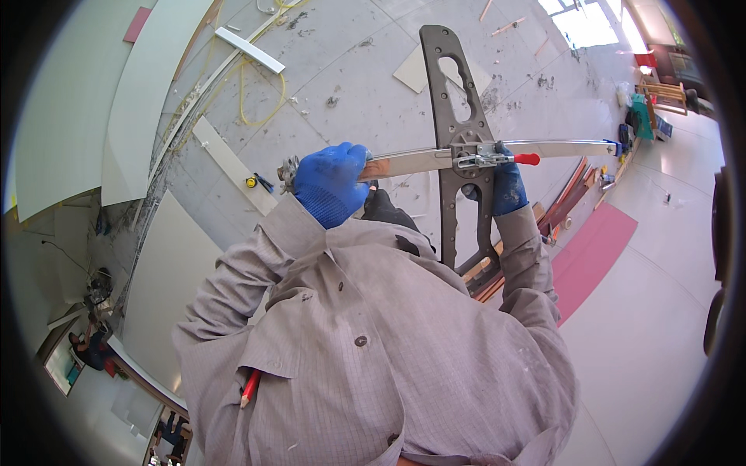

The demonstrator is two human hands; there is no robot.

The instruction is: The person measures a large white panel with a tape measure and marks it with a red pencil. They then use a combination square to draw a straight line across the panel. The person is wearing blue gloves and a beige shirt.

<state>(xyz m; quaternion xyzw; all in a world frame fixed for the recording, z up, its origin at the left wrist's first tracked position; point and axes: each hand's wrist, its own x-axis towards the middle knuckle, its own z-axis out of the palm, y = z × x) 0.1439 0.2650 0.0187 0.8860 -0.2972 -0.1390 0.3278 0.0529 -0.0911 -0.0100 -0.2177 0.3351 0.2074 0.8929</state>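
Both my hands wear blue work gloves and hold one cross-shaped tool in front of my chest. It has a dark grey frame (461,132) with long grip slots, crossed by a flat silver metal bar (420,161). My left hand (332,182) is wrapped round the left part of the bar, beside a metal fitting (287,172) at its end. My right hand (509,186) grips the frame by its lower slot, with a fingertip showing through. Where bar and frame cross sits a toggle clamp (483,159) with a red-tipped lever. Part of the right hand is hidden behind the clamp.
On the grey floor lie a white strip (233,165), a yellow tape measure (251,182), a yellow hose (256,123) and scattered debris. Large pale panels (159,101) are at the left. Reddish boards (565,194) and a pink sheet (594,252) lie right. Other people are at lower left.
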